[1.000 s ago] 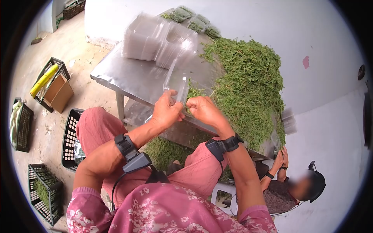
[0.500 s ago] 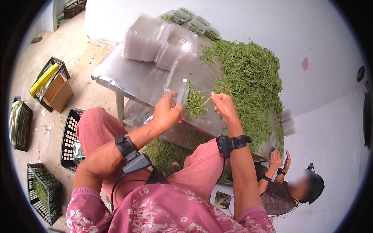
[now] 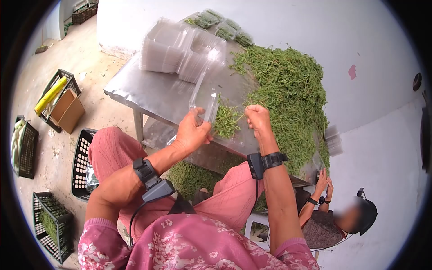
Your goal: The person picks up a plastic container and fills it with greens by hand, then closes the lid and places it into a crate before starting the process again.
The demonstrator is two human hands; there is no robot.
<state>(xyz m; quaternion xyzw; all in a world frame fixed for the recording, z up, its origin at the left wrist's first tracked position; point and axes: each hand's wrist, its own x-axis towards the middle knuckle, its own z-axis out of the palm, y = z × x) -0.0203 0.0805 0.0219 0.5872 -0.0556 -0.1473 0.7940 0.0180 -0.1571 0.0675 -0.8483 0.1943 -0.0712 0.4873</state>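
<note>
My left hand (image 3: 194, 129) is closed on the near edge of an open clear plastic clamshell box (image 3: 204, 100) at the front of the metal table. Loose green sprigs (image 3: 228, 120) lie in the right part of this box. To the right of it, the fingers of my right hand (image 3: 258, 119) pinch a thin green stem (image 3: 241, 117) at the edge of the sprigs. Behind and beyond that hand spreads a large heap of cut greens (image 3: 288, 94).
Stacked clear boxes (image 3: 164, 47) stand at the back left of the metal table (image 3: 128, 85). Filled boxes (image 3: 225, 29) lie behind them. Crates (image 3: 83, 164) sit on the floor at left. A co-worker (image 3: 321, 229) is at the lower right, beyond the heap.
My right hand has shifted very slightly, still pinching the stem. My left hand stays at the box. The co-worker's two hands have come closer together.
</note>
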